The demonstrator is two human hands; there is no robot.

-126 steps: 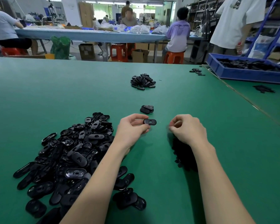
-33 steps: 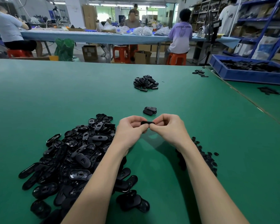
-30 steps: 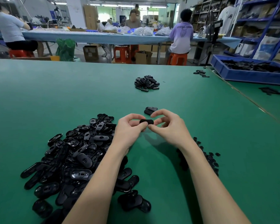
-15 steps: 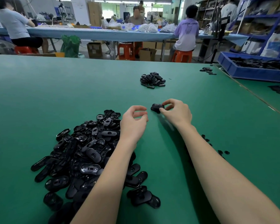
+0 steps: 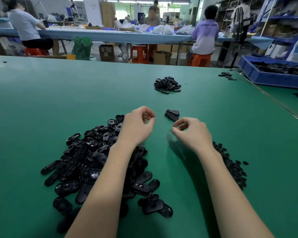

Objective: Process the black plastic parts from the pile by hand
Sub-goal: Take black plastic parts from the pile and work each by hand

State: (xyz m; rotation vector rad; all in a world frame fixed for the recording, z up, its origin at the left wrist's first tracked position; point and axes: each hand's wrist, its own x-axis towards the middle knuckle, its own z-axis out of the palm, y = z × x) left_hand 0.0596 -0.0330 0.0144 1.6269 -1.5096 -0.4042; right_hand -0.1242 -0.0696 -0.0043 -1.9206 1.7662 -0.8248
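Hovering hands: in the head view, the left hand (image 5: 137,125) and the right hand (image 5: 191,133) are being held above the green table mat (image 5: 58,93), fingers loosely curled, nothing being gripped by either.
Task parts: the large pile of black oval plastic parts (image 5: 93,160) is lying under the left forearm; a small stack of finished black parts (image 5: 172,115) is sitting just beyond the right hand.
Scrap: small black plastic offcuts (image 5: 232,165) are being collected beside the right forearm.
Risk: parts are likely being nudged off the pile by the left forearm; finished and unprocessed pieces could be getting mixed.
Containers: a blue plastic tray (image 5: 265,78) at far right is being filled with black parts; a farther heap of black parts (image 5: 167,84) is lying loose.
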